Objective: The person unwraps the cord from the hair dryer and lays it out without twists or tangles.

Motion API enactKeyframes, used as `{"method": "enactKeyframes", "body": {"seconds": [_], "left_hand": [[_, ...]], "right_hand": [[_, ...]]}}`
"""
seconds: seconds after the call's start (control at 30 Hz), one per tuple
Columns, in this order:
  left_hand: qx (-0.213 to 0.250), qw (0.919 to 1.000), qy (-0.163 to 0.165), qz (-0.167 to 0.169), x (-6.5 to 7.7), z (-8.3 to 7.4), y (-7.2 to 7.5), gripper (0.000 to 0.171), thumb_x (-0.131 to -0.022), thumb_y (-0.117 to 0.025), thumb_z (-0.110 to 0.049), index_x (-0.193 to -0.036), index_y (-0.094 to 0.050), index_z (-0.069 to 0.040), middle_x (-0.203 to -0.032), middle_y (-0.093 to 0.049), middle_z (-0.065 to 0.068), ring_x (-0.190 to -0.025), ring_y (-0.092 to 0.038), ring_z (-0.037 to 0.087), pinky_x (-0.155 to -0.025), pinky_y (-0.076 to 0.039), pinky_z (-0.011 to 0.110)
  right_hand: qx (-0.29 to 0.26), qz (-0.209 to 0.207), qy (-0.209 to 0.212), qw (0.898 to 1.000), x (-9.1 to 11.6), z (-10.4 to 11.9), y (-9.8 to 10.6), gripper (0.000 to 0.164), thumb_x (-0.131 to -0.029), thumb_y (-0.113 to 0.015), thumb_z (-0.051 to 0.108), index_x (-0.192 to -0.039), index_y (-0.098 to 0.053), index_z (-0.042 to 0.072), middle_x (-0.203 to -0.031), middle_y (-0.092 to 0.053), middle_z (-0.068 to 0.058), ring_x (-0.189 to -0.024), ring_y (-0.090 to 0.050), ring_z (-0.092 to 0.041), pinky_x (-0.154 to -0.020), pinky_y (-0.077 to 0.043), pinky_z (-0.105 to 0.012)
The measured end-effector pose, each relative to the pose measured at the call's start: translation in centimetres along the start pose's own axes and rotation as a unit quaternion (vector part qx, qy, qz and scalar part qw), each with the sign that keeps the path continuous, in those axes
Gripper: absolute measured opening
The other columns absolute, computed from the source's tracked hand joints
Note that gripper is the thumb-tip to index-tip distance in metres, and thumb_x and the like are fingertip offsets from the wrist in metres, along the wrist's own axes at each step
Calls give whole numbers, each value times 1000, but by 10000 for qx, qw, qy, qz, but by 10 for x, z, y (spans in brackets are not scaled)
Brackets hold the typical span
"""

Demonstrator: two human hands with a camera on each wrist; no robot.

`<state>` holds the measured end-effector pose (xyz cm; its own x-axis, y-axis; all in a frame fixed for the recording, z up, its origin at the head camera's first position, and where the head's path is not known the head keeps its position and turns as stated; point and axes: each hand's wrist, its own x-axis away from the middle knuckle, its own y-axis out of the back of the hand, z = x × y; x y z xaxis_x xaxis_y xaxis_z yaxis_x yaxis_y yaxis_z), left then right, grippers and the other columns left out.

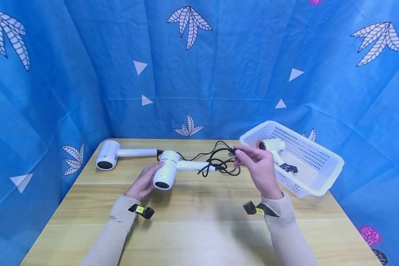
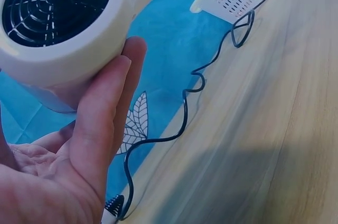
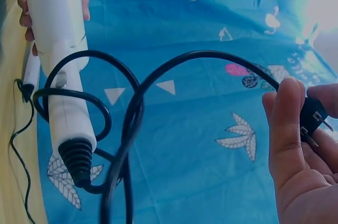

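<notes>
My left hand (image 1: 145, 181) grips a white hair dryer (image 1: 166, 170) by its barrel, above the table, its handle pointing right. In the left wrist view the fingers lie along the barrel below the dark round grille (image 2: 55, 5). A black cord (image 3: 129, 123) leaves the handle's ribbed end and loops around the handle in the right wrist view. My right hand (image 1: 257, 168) pinches the black two-pin plug (image 3: 312, 121) at that cord's other end, the metal pins showing past the fingers. Behind, a second white hair dryer (image 1: 108, 156) lies at the table's back left, its cord trailing right.
At the right a white perforated basket (image 1: 319, 186) stands on the wooden table (image 1: 193, 236). Inside it lies another white hair dryer (image 1: 275, 145) with an orange-rimmed end and a bundled black cord (image 1: 288, 168). A blue patterned curtain (image 1: 239, 74) hangs around the back and sides.
</notes>
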<state>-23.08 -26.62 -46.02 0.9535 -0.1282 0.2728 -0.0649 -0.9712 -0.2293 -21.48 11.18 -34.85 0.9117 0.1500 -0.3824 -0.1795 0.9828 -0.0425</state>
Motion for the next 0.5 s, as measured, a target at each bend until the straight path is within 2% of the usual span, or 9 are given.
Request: {"method": "enactKeyframes", "body": {"seconds": [0.13, 0.37, 0.5], "left_hand": [[53, 10000, -12, -42, 2, -1, 1, 34, -107, -54, -39, -121, -57, -9, -96, -73, -4, -85, -73, 8, -72, -62, 21], [99, 9997, 52, -208, 2, -4, 2, 37, -106, -55, -41, -123, -55, -8, -96, -71, -5, -85, -72, 7, -70, -61, 20], [95, 9997, 58, -201, 2, -4, 3, 39, -106, -55, -42, -124, -55, -8, -98, -71, -5, -87, -71, 7, -71, -60, 19]], "right_hand": [[16, 124, 74, 9999, 2, 3, -2, 25, -98, -68, 5, -117, -70, -13, -93, -82, -1, -69, -72, -10, -69, -64, -29], [73, 534, 111, 9985, 4, 5, -3, 17, -98, -69, 6, -113, -76, 2, -93, -81, 0, -69, -72, -11, -70, -64, -30], [143, 725, 61, 9972, 4, 3, -4, 19, -98, -69, 7, -115, -75, 1, -94, -81, 2, -69, -71, -12, -73, -63, -29]]}}
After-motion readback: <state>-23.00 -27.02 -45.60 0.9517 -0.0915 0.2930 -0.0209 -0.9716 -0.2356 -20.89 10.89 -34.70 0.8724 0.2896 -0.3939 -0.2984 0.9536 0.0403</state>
